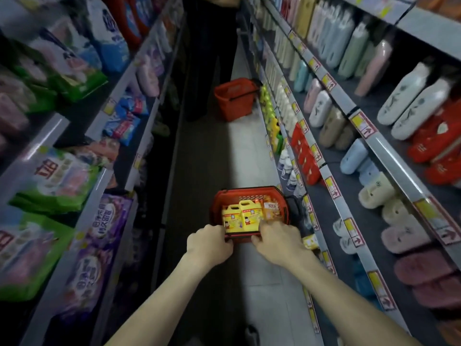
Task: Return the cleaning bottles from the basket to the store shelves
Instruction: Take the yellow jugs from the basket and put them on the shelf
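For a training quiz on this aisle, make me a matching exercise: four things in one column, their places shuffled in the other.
Things
1. yellow bottles
2. far basket
3. pink slippers
4. green bags

Places
A. left-hand shelves
B. on the floor, further up the aisle
C. right-hand shelves
D. inside the near basket

Pairs: 1-D, 2-B, 3-C, 4-A
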Motion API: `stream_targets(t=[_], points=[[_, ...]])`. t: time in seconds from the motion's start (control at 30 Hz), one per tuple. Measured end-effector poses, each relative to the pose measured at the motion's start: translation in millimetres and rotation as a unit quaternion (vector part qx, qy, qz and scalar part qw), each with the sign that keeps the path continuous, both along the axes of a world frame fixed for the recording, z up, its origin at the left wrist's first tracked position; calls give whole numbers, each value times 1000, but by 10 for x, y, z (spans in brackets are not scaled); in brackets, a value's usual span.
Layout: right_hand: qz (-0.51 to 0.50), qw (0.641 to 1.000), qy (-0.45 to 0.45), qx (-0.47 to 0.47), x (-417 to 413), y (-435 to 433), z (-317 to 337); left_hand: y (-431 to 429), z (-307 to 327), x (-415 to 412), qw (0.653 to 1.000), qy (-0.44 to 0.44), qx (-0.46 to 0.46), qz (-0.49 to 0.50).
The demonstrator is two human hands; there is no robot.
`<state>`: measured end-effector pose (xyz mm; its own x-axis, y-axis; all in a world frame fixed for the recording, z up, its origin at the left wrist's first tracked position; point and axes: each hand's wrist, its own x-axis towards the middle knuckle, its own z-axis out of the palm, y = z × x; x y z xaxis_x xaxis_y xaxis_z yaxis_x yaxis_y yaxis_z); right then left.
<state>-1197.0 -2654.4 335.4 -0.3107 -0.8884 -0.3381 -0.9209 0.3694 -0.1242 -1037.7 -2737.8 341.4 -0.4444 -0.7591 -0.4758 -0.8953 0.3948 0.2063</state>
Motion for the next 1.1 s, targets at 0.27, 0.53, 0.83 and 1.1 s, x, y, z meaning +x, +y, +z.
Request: stream_targets(t=[0.27,0.53,0.83,1.1], points=[[-9,998,-51,28,-348,-656,-542,-531,-526,-410,999,7,36,-15],[0,993,-69,96,-645,-1621,-1077,-1543,-1102,-767,995,26,96,5],[-3,990,-82,116,-1077,-2510,-1456,-2469,-1534,-1186,991,-1,135,11],[12,981,-87,174,-1713,-2801,-2078,-2775,-2102,-1640,981,-59,182,22]])
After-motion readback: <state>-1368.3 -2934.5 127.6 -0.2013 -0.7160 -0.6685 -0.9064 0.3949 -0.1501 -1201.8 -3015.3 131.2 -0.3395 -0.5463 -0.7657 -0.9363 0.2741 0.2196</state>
